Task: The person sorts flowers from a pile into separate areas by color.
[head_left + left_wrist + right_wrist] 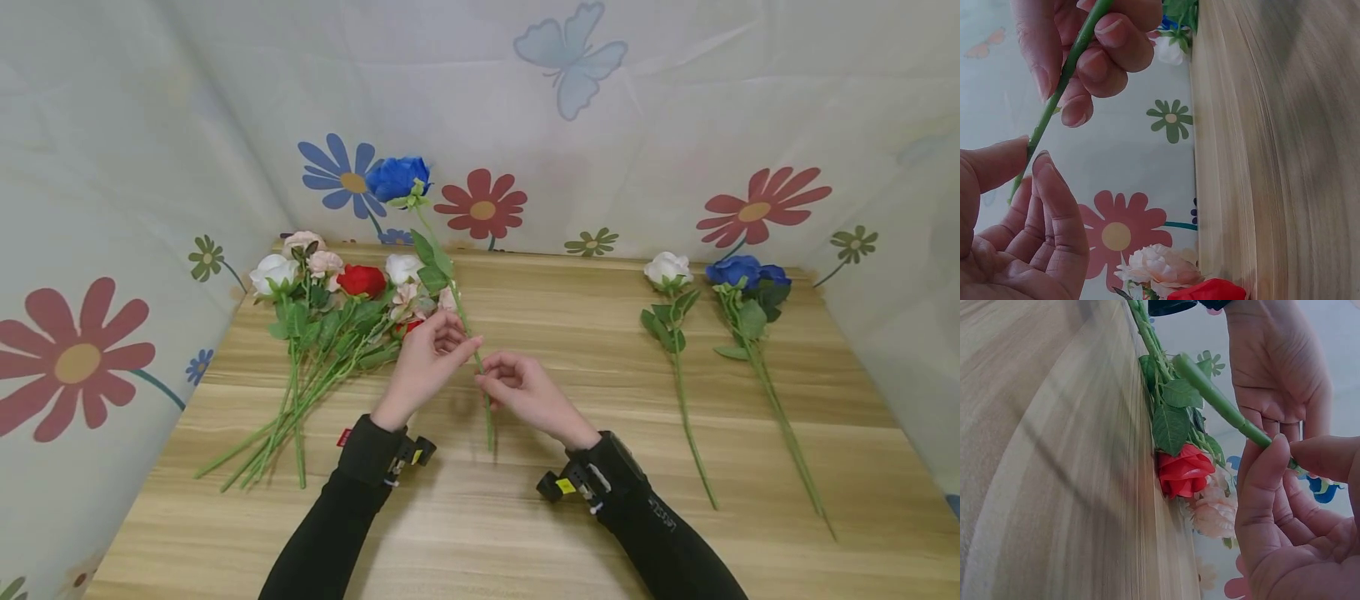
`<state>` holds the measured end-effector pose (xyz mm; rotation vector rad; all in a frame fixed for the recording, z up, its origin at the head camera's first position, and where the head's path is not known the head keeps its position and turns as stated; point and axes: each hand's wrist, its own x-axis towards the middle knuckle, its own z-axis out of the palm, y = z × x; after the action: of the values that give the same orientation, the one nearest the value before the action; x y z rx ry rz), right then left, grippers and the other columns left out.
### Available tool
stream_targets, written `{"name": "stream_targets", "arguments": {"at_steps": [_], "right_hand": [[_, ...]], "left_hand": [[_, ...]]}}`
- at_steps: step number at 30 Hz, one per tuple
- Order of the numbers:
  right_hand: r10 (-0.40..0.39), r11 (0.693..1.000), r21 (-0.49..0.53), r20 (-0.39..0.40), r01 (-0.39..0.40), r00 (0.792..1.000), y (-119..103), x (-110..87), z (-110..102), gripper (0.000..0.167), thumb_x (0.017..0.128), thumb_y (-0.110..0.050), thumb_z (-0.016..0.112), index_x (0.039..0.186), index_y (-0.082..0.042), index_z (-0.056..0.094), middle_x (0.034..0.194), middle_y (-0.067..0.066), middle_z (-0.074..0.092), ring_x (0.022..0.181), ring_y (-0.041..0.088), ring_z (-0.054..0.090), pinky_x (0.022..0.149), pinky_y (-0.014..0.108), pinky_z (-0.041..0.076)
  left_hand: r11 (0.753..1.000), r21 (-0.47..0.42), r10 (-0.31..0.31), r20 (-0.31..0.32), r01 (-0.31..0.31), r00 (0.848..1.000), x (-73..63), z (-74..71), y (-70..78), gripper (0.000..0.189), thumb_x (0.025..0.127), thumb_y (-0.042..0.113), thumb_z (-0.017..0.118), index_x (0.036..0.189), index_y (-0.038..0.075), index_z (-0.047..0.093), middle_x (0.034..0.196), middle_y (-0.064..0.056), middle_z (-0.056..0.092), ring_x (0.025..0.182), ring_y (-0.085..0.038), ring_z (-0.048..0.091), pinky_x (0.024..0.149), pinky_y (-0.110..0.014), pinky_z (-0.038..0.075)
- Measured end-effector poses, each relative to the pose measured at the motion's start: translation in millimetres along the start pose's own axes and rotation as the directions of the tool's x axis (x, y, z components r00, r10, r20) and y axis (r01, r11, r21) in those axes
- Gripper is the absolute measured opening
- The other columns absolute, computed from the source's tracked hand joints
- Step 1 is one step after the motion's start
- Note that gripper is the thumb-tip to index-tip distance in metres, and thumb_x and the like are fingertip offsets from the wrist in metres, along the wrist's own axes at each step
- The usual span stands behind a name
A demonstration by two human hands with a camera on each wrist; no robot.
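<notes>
A single blue rose (399,179) stands tilted above the table, its bloom up and leaning left. My left hand (429,360) pinches its green stem between thumb and fingertips, below the leaves. Lower down, my right hand (531,395) pinches the same stem, and the cut end sticks out beneath. In the right wrist view the stem end (1210,394) points up and left out of the right hand's pinch. The left wrist view shows the stem (1072,62) running through both hands; the bloom lies outside that view.
Left of the hands lies a pile of flowers with a red rose (362,281), a white rose (274,273) and pink blooms (324,263). To the right lie a white rose (667,268) and blue roses (735,272) on the wooden table (570,533). A printed curtain (465,83) hangs behind.
</notes>
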<state>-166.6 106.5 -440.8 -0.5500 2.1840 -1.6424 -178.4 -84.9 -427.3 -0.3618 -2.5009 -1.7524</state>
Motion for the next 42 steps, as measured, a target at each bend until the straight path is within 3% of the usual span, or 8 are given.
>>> {"name": "stream_targets", "arguments": {"at_steps": [6,14,32,37,42], "right_hand": [[-0.014,1.000,-0.014,0.007,0.014,1.000,-0.1,-0.4,0.3,0.030,0.101,-0.010,0.059,0.123,0.009,0.057,0.104,0.033,0.066,0.075,0.013,0.066,0.073,0.039,0.061],[-0.066,0.996,-0.051,0.017,0.067,0.998,0.6,-0.2,-0.5,0.027,0.102,-0.009,0.056,0.119,0.012,0.060,0.094,0.031,0.067,0.070,0.014,0.065,0.066,0.034,0.059],[-0.068,0.992,-0.105,0.015,0.069,0.998,4.6,0.9,-7.7,0.027,0.103,-0.007,0.053,0.119,0.011,0.064,0.093,0.028,0.070,0.073,0.011,0.066,0.069,0.034,0.060],[-0.053,0.993,-0.104,0.007,0.053,0.999,6.9,-2.5,-11.1,0.026,0.103,-0.007,0.053,0.118,0.011,0.064,0.092,0.029,0.068,0.072,0.009,0.064,0.067,0.032,0.059],[-0.014,0.995,-0.100,-0.024,0.011,1.000,11.8,-9.4,-20.7,0.027,0.103,-0.007,0.052,0.118,0.012,0.063,0.094,0.029,0.069,0.073,0.009,0.064,0.067,0.028,0.058]], "left_hand": [[1.000,0.030,0.003,-0.005,-0.003,1.000,-0.8,0.9,0.2,0.019,0.096,0.022,0.071,0.105,0.008,0.062,0.092,-0.011,0.072,0.084,-0.019,0.067,0.078,-0.031,0.055],[0.997,0.073,0.022,0.002,-0.023,1.000,-1.3,2.1,0.6,0.029,0.097,0.024,0.068,0.114,0.000,0.063,0.098,-0.012,0.072,0.087,-0.022,0.068,0.081,-0.033,0.056],[0.986,0.157,0.052,0.012,-0.053,0.999,-1.1,-1.6,1.7,0.028,0.102,0.026,0.060,0.124,0.010,0.068,0.101,-0.010,0.075,0.089,-0.022,0.072,0.083,-0.038,0.059],[0.968,0.230,0.107,0.003,-0.105,0.994,-3.1,-2.2,1.4,0.026,0.102,0.021,0.061,0.123,0.008,0.068,0.101,-0.011,0.075,0.088,-0.021,0.073,0.080,-0.036,0.060],[0.919,0.366,0.161,-0.003,-0.149,0.987,-8.0,-4.0,-0.2,0.028,0.101,0.019,0.062,0.126,0.006,0.067,0.109,-0.011,0.074,0.095,-0.023,0.072,0.082,-0.037,0.059]]}}
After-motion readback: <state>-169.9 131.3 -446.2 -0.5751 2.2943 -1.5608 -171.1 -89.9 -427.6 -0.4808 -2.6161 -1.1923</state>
